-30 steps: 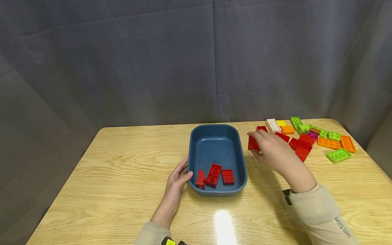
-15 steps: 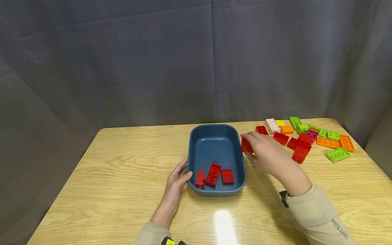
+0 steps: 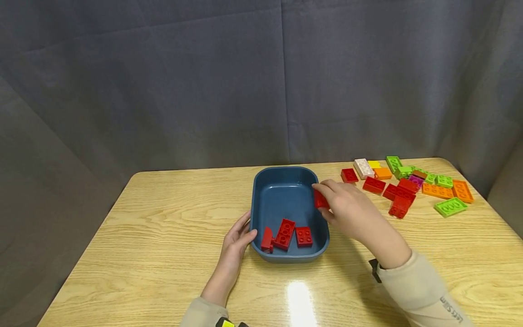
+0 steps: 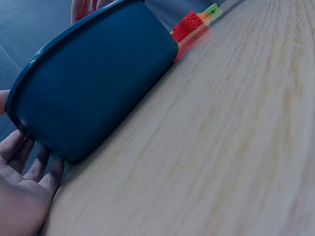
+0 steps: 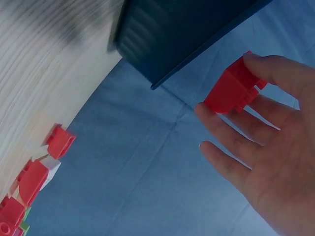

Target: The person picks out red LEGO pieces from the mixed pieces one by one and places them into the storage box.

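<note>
My right hand (image 3: 347, 206) pinches a red toy building brick (image 3: 320, 200) between thumb and fingers, above the right rim of a blue plastic bin (image 3: 286, 200). In the right wrist view this brick (image 5: 234, 88) is held at the fingertips, studs toward the palm, apart from the bin (image 5: 167, 39). My left hand (image 3: 236, 245) holds the bin at its near left corner, thumb at the rim. The left wrist view shows its fingers (image 4: 42, 167) against the outer wall. Inside the bin, near the front, lie a red brick (image 3: 284, 234), another red brick (image 3: 304, 236) and a red piece (image 3: 267, 239).
Right of the bin, several red bricks (image 3: 373, 185) lie loose on the wooden table (image 3: 171, 236). Beyond and beside them are a white brick (image 3: 363, 168), orange bricks (image 3: 437, 190) and green bricks (image 3: 450, 206). A grey curtain (image 3: 204, 91) hangs behind the table.
My right hand has carried the red brick leftward, from beside the bin to over its right rim. The left hand and the bin have stayed in place.
</note>
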{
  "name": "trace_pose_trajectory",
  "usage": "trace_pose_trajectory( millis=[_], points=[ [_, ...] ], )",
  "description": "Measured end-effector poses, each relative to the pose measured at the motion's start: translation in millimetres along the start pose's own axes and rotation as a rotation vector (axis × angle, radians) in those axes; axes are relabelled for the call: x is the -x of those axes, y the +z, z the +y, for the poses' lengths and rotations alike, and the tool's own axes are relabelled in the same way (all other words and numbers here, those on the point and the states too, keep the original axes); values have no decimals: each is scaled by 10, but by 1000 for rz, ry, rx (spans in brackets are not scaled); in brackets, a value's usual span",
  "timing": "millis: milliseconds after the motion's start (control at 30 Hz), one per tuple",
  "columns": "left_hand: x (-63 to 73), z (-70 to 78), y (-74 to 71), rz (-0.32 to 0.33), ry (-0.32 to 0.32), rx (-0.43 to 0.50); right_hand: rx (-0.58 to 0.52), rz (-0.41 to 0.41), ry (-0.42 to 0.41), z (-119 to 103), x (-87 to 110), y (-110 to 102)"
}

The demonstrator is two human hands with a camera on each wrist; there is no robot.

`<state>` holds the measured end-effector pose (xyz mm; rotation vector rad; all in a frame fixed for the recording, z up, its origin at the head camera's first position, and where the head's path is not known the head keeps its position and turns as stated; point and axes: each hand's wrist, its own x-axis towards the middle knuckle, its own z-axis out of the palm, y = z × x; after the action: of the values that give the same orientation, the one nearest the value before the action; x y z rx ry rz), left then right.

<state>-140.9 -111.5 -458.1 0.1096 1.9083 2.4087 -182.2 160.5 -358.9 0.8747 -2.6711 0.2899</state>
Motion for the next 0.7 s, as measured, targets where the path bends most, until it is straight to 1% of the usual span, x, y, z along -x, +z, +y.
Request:
trace_pose_trajectory(
  millis=[367, 700],
  points=[
    [-9, -4, -6, 3, 0, 8, -24, -52, -33, -120, 5, 55],
    [-7, -9, -2, 1, 2, 4, -5, -29, -90, -175, 6, 132]
  ],
)
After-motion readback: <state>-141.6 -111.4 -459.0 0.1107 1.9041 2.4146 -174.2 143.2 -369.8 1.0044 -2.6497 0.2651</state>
